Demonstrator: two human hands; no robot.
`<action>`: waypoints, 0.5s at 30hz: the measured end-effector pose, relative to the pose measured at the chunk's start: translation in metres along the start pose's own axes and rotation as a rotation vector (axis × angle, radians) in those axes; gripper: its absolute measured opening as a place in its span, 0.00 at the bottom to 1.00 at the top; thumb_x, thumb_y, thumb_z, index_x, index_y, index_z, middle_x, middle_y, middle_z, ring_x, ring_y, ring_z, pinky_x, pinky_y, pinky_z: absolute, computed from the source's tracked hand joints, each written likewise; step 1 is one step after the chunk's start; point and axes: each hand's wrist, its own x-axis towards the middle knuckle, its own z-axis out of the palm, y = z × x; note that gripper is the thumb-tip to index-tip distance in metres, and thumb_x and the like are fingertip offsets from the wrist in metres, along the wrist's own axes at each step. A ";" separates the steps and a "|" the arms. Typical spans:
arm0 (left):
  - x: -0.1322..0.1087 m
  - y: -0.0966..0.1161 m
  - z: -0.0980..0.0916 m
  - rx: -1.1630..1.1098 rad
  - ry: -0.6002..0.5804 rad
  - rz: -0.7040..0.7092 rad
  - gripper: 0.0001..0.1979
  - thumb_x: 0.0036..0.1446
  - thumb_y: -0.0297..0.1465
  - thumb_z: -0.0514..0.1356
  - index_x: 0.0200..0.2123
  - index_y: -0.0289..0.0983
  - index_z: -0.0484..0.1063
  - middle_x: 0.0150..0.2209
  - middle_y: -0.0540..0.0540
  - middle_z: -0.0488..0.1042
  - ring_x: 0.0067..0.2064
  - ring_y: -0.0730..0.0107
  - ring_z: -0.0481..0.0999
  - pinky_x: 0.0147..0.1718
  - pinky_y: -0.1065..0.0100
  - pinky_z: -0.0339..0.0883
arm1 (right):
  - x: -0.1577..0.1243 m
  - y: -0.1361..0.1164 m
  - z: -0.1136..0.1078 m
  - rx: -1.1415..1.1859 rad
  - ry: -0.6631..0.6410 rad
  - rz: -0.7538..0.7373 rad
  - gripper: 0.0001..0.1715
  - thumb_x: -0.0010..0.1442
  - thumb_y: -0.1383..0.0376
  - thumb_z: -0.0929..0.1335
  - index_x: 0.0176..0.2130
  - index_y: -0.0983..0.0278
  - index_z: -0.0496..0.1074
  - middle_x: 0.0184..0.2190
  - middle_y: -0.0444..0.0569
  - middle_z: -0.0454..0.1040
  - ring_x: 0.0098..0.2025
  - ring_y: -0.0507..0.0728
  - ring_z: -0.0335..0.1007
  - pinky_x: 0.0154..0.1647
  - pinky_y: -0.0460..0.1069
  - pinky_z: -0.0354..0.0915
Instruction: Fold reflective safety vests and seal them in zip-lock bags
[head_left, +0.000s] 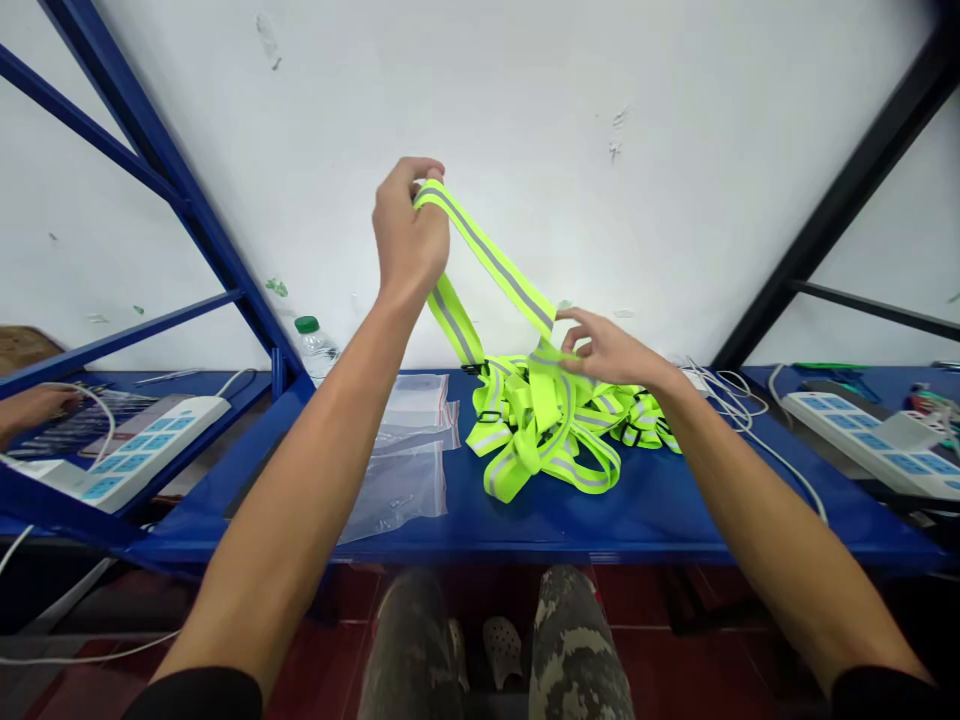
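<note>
Left hand (409, 228) grips a raised reflective neon-yellow strap (487, 262), fingers closed. Right hand (609, 350), fingers part-open, touches the strap heap (540, 430) on the blue table (660, 520). Below the left fingers lie clear plastic bags (397, 490); a water bottle (316, 350) stands just beyond them.

The only view is from the person's head, and it looks forward and down, near the left hand (409, 225) and right hand (609, 350), toward a blue shelf (645, 520); its edges perhaps bend slightly.
</note>
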 end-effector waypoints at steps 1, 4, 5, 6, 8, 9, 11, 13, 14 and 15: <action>0.002 -0.001 -0.007 0.033 -0.002 0.007 0.11 0.64 0.42 0.55 0.44 0.43 0.68 0.34 0.48 0.68 0.45 0.65 0.65 0.44 0.62 0.60 | 0.003 0.002 -0.005 -0.084 0.137 0.012 0.29 0.48 0.66 0.73 0.51 0.61 0.68 0.31 0.46 0.73 0.27 0.54 0.68 0.32 0.52 0.67; 0.002 -0.004 -0.024 0.150 -0.019 0.034 0.13 0.56 0.38 0.63 0.43 0.41 0.70 0.33 0.49 0.68 0.45 0.64 0.65 0.46 0.60 0.59 | 0.012 0.008 -0.023 -0.108 0.516 0.123 0.13 0.55 0.63 0.69 0.41 0.64 0.73 0.26 0.47 0.71 0.24 0.56 0.69 0.31 0.54 0.68; 0.000 -0.004 -0.029 0.174 -0.062 0.032 0.13 0.53 0.36 0.64 0.42 0.41 0.72 0.33 0.49 0.68 0.44 0.64 0.66 0.44 0.60 0.60 | 0.015 0.009 -0.028 -0.036 0.626 0.157 0.12 0.57 0.61 0.67 0.40 0.64 0.72 0.25 0.47 0.70 0.23 0.56 0.68 0.28 0.54 0.67; -0.002 -0.004 -0.033 0.182 -0.133 0.022 0.14 0.51 0.36 0.65 0.42 0.40 0.73 0.34 0.48 0.70 0.42 0.64 0.67 0.42 0.60 0.62 | 0.018 0.010 -0.033 0.061 0.736 0.174 0.13 0.59 0.59 0.66 0.42 0.64 0.71 0.23 0.46 0.69 0.21 0.56 0.68 0.26 0.54 0.67; -0.007 -0.001 -0.041 0.171 -0.344 -0.030 0.18 0.47 0.36 0.67 0.43 0.40 0.74 0.35 0.47 0.73 0.41 0.63 0.70 0.39 0.61 0.64 | 0.025 0.008 -0.040 0.280 0.976 0.169 0.16 0.60 0.56 0.66 0.45 0.62 0.67 0.24 0.44 0.68 0.22 0.56 0.67 0.24 0.53 0.66; -0.010 0.000 -0.044 0.162 -0.470 -0.068 0.21 0.46 0.37 0.67 0.45 0.39 0.74 0.37 0.47 0.74 0.42 0.62 0.71 0.38 0.61 0.65 | 0.028 0.006 -0.043 0.391 1.081 0.157 0.16 0.60 0.56 0.66 0.45 0.61 0.65 0.25 0.43 0.68 0.23 0.55 0.68 0.25 0.52 0.67; -0.016 0.003 -0.048 0.159 -0.722 -0.157 0.28 0.43 0.39 0.69 0.50 0.39 0.73 0.40 0.45 0.76 0.44 0.59 0.74 0.39 0.61 0.67 | 0.032 -0.001 -0.045 0.595 1.142 0.134 0.13 0.61 0.56 0.64 0.43 0.59 0.63 0.27 0.43 0.69 0.26 0.54 0.69 0.27 0.51 0.68; -0.023 0.005 -0.046 0.161 -0.943 -0.235 0.32 0.41 0.42 0.70 0.52 0.40 0.72 0.41 0.44 0.77 0.45 0.58 0.76 0.40 0.62 0.69 | 0.034 -0.010 -0.045 0.738 0.995 0.115 0.12 0.62 0.55 0.62 0.42 0.59 0.64 0.30 0.45 0.71 0.29 0.54 0.71 0.30 0.52 0.70; -0.027 0.005 -0.042 0.151 -1.030 -0.262 0.33 0.41 0.44 0.70 0.52 0.40 0.72 0.42 0.43 0.77 0.44 0.58 0.77 0.40 0.63 0.70 | 0.034 -0.015 -0.043 0.767 0.874 0.102 0.14 0.62 0.53 0.62 0.42 0.59 0.66 0.31 0.46 0.72 0.31 0.55 0.72 0.31 0.52 0.70; -0.031 0.005 -0.036 0.123 -1.091 -0.281 0.34 0.41 0.45 0.70 0.52 0.40 0.72 0.43 0.42 0.78 0.43 0.59 0.78 0.40 0.63 0.71 | 0.033 -0.020 -0.040 0.763 0.747 0.087 0.17 0.61 0.51 0.63 0.44 0.59 0.67 0.32 0.47 0.73 0.34 0.57 0.73 0.33 0.53 0.71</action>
